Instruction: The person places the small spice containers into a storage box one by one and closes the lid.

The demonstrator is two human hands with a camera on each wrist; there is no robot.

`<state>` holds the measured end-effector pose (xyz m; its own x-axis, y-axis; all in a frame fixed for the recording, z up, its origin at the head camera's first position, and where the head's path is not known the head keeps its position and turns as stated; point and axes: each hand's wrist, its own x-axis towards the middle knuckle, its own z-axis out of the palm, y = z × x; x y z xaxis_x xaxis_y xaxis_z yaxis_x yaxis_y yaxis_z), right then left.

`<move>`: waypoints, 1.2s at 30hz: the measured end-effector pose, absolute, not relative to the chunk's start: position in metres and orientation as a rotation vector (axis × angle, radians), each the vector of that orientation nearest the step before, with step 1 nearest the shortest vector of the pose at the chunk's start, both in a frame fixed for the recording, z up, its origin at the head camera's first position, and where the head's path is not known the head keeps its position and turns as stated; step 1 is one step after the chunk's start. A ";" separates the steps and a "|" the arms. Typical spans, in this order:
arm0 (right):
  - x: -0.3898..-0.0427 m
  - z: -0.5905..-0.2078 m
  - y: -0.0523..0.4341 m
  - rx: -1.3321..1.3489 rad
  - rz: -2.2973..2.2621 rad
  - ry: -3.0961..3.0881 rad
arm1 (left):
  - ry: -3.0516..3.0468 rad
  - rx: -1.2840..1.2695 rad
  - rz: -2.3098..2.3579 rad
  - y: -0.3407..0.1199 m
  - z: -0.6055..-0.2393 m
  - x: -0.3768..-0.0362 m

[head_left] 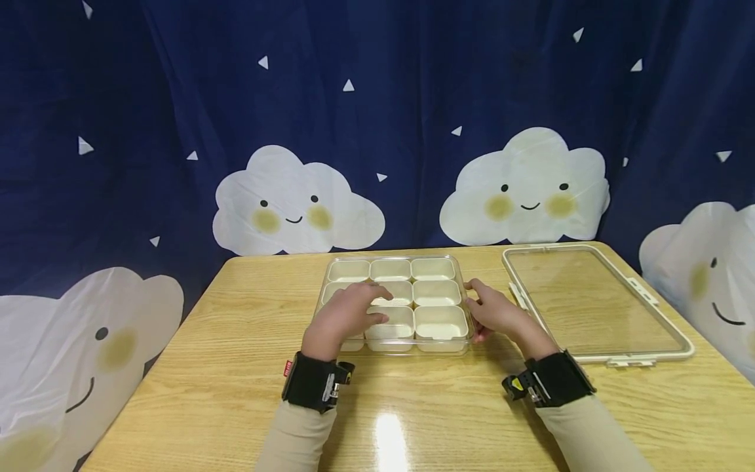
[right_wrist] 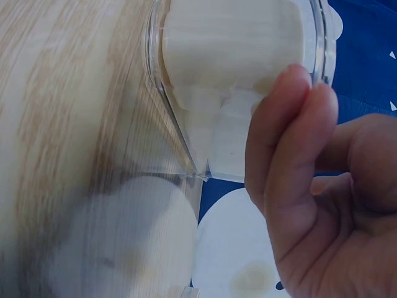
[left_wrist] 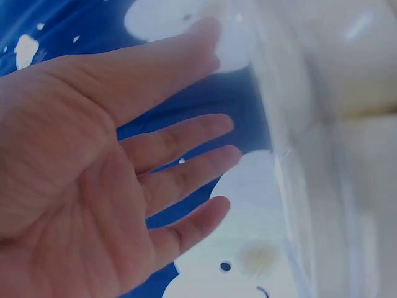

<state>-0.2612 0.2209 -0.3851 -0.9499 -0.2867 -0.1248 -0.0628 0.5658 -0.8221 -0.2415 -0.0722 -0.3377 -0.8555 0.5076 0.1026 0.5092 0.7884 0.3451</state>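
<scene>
A shallow clear plastic box (head_left: 407, 349) stands on the table with several cream-coloured cups (head_left: 433, 269) set in rows inside it. Over its left part hovers my left hand (head_left: 349, 311), thumb and fingers spread and nothing between them. The left wrist view shows that same hand (left_wrist: 87, 174) palm-side, with loosely extended fingers beside the transparent wall. At the box's right side is my right hand (head_left: 492, 309), fingertips right at the outer wall. Its fingers bend loosely in the right wrist view, and the hand (right_wrist: 316, 186) overlaps the box's corner there.
To the right lies a clear lid (head_left: 596, 301) with a cream frame and side clips, flat on the wooden table (head_left: 236, 367). A dark blue curtain (head_left: 413, 98) with smiling clouds hangs behind the table's back edge.
</scene>
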 end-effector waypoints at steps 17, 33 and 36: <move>-0.265 -0.388 0.223 -0.208 -1.322 2.690 | -3.272 -0.222 -0.763 -0.129 -0.322 -0.235; -0.261 -0.379 0.215 -0.298 -1.132 2.911 | -3.206 -0.115 -0.826 -0.127 -0.338 -0.242; -0.260 -0.378 0.211 -0.385 -1.063 2.999 | -3.203 -0.104 -0.817 -0.129 -0.339 -0.242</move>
